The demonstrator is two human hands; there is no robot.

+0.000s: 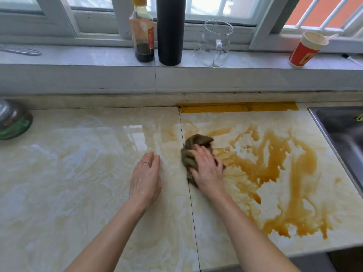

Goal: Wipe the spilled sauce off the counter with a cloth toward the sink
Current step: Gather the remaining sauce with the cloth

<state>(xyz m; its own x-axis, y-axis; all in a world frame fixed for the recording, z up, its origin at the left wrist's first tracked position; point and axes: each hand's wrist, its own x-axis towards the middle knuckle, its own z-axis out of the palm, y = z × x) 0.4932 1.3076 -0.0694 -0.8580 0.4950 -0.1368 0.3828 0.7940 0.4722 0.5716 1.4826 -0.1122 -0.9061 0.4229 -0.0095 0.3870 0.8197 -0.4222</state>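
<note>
— Where is our left hand (146,177)?
— Centre of the frame, palm down, fingers together and relaxed.
— And our right hand (207,169)?
— Just right of it, palm down, fingers spread, pressing downward. Our left forearm (110,232) and right forearm (251,232) rise bare from the bottom edge.

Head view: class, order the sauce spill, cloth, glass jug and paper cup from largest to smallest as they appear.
1. sauce spill, by far the largest.
2. glass jug and cloth: about alike; the right hand covers part of the cloth, so no ranking.
3. paper cup, smallest, though it stands farther back.
</note>
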